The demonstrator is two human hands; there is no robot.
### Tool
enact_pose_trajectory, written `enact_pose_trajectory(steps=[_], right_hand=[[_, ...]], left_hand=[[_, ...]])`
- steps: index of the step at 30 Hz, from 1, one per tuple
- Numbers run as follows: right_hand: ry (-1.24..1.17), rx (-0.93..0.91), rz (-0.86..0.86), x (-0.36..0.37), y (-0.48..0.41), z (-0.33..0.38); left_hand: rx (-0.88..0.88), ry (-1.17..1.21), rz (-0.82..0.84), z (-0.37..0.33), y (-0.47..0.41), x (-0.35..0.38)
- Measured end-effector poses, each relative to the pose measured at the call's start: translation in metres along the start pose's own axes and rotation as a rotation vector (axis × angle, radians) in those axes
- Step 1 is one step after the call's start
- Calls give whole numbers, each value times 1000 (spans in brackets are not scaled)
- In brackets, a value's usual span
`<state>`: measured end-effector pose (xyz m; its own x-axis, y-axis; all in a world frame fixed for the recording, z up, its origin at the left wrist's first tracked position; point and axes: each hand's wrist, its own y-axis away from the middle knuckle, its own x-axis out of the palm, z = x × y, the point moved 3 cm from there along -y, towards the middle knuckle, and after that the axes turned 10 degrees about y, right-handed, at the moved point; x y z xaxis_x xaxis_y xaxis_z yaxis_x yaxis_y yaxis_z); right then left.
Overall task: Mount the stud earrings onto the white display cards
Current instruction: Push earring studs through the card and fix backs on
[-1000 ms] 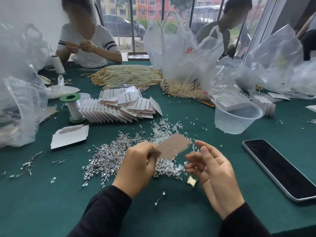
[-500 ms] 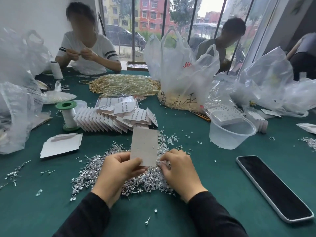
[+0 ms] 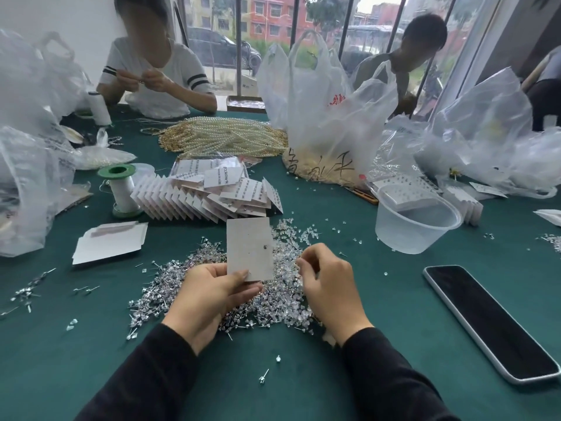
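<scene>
Fingers [image 3: 243, 276] of the left hand [image 3: 209, 296] curled round the bottom edge of a white display card [image 3: 250, 247], thumb in front, pinching it upright, long axis pointing toward the far edge of the worktop [image 3: 91, 344]. Fingers [image 3: 306, 259] of the right hand [image 3: 329, 287] bent, tips drawn together just beside the card's right edge; cannot tell whether pinching a stud or nothing. Beneath both, spread toward the near edge, the heap of stud earrings [image 3: 170, 284]. Nearer the card's face: the right hand, so probably the one to carry a post leftward into the card, with the left only steadying. One dark speck on the card, hole or stud unclear.
</scene>
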<state>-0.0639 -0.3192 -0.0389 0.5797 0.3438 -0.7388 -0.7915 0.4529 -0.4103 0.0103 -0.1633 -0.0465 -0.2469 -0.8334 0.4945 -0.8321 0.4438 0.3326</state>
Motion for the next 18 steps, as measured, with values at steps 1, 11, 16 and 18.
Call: enact_pose_trajectory(steps=[1,11,16,18], right_hand=[[-26,10,-21,-2,1,0],[-216,60,-43,-4,11,9],[-143,-123,-227,-4,22,34],[-98,-193,-271,2,27,46]], left_hand=[[5,-2,-8,0,0,1],[103,-118,-42,1,2,4],[178,-214,-46,4,4,11],[187,-223,-17,5,5,13]])
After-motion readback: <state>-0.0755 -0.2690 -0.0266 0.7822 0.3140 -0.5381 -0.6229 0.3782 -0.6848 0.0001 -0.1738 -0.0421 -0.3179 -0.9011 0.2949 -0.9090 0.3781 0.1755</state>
